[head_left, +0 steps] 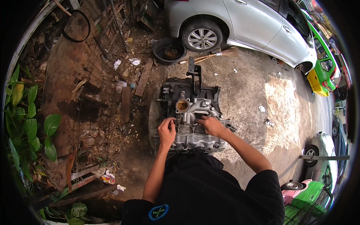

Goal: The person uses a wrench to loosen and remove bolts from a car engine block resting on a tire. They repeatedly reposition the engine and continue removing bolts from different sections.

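An engine [191,139] of grey metal stands right in front of me, with a dark bracket [195,73] sticking up at its far side. On top is a pale cast-metal intake manifold [204,107], with a round opening [182,106], brownish inside, at its left. My left hand [167,131] rests at the engine's left edge, its fingers bent and the thumb apart from them, with nothing visible in it. Over the middle of the engine, my right hand [212,126] is closed, its fingertips down beside the manifold. What they grip, if anything, is hidden.
Beyond the engine are a black basin [168,51], a broom [213,56] and a silver car [247,26]. Wooden planks [144,78] and litter lie on dirt to the left, near leafy plants [32,116]. Concrete ground [251,116] and more parked vehicles [322,153] are on the right.
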`<state>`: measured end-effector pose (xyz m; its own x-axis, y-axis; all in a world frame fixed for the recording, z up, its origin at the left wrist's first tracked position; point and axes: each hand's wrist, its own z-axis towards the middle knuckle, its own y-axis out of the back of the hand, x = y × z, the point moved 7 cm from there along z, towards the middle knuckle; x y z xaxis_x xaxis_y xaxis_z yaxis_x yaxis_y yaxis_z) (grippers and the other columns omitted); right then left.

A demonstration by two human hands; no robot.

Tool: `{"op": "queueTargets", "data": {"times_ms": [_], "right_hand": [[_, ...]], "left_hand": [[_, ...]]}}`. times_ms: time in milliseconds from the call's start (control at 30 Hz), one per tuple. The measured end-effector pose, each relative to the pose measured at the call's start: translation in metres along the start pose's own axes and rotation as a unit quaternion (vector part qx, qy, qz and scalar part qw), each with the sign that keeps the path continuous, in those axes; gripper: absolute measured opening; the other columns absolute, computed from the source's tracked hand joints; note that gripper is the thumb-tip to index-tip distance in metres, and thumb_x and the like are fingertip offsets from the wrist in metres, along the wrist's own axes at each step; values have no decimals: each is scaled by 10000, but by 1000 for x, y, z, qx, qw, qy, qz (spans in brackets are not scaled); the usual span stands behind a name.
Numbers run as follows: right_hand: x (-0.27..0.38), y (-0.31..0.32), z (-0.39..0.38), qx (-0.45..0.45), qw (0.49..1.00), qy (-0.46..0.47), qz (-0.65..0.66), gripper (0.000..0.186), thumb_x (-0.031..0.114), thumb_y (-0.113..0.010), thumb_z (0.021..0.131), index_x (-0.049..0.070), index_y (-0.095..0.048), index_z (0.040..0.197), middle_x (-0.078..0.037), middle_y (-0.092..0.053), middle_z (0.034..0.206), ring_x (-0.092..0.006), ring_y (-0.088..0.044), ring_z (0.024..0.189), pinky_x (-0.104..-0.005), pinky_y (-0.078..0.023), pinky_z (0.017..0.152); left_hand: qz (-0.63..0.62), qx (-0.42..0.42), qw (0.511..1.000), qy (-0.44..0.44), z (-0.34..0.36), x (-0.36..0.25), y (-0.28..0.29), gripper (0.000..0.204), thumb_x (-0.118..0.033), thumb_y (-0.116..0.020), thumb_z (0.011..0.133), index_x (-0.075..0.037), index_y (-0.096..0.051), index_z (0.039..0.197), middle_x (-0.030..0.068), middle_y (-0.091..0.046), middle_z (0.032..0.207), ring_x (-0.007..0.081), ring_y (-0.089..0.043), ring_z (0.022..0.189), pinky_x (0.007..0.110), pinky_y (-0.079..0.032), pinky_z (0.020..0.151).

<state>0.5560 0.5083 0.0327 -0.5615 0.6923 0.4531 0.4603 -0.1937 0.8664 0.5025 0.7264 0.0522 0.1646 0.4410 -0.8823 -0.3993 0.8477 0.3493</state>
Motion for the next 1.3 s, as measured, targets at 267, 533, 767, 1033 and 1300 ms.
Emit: {"op": "queueTargets", "data": {"times_ms": [267,533,767,1033,1300], "right_hand": [[45,-9,-9,40,996,-80,-21,329,15,-523,833,-109,-611,1125,-302,-658,861,-452,-685,783,-539,-563,687],[37,-8,-9,26,996,-89,-15,321,20,-553,841,-69,-612,1144,-275,-668,940,-425,-705,823,-504,-583,707],[5,29,-32,-162,978,-123,45,448,-5,-600,792,68,-603,1234,-193,-643,1010,-425,-669,877,-501,-557,787],[-9,5,-11,-111,989,-40,93,391,7,-631,800,48,-624,1189,-218,-663,999,-420,-647,935,-506,-520,833],[-7,-7,-3,-39,996,-67,40,609,14,-714,717,84,-591,1310,-216,-670,1087,-413,-657,1012,-498,-549,861]], "left_hand": [[19,8,1000,16,0,0,0,134,23,-564,940,-1,-687,986,131,-672,870,225,-631,648,316,-466,569],[11,17,999,33,0,1,-1,141,29,-565,925,-4,-686,989,133,-676,879,250,-640,674,327,-487,598],[7,5,1000,14,1,-1,1,148,27,-559,927,-2,-689,993,134,-681,881,259,-662,708,331,-493,584],[7,11,1000,16,1,0,-1,148,19,-557,940,-3,-691,998,141,-685,892,247,-660,698,329,-499,571],[13,23,999,41,-1,3,-1,138,5,-561,953,-3,-690,1001,135,-688,898,220,-649,686,308,-477,561]]}}
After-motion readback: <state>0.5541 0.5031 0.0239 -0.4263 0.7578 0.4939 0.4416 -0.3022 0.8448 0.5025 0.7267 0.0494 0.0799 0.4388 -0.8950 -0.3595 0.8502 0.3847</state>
